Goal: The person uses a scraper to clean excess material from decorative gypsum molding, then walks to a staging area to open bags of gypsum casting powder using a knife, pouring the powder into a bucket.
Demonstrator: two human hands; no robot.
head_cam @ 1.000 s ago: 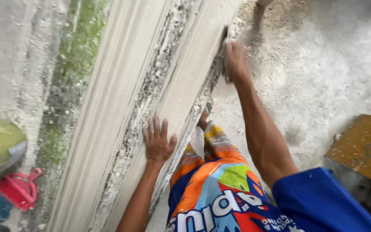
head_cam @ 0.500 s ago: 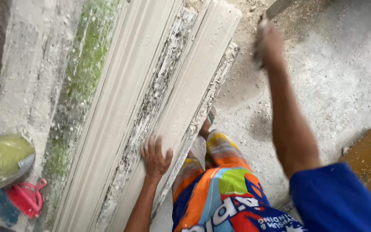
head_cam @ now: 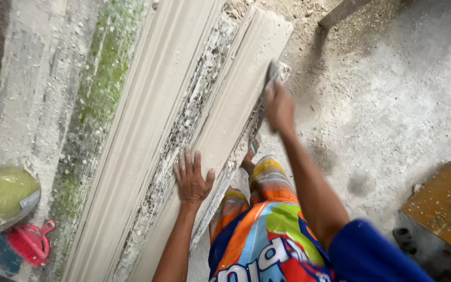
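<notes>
Two hands meet one long moulded plaster strip (head_cam: 225, 120): left hand (head_cam: 191, 180) pressed flat, fingers spread, while right hand (head_cam: 279, 107), farther along its length, clamps a small scraper (head_cam: 273, 70) against its edge.

Concrete floor (head_cam: 392, 104): grey, dusty, strewn with pale grit. Long moulded plaster cornice (head_cam: 147, 156) lies lengthwise on it. Right of the cornice, well apart: speckled wooden board (head_cam: 444, 206). Left of the cornice, near its lower end: red hand brush (head_cam: 30, 243) and green-filled bowl (head_cam: 3, 196).
</notes>
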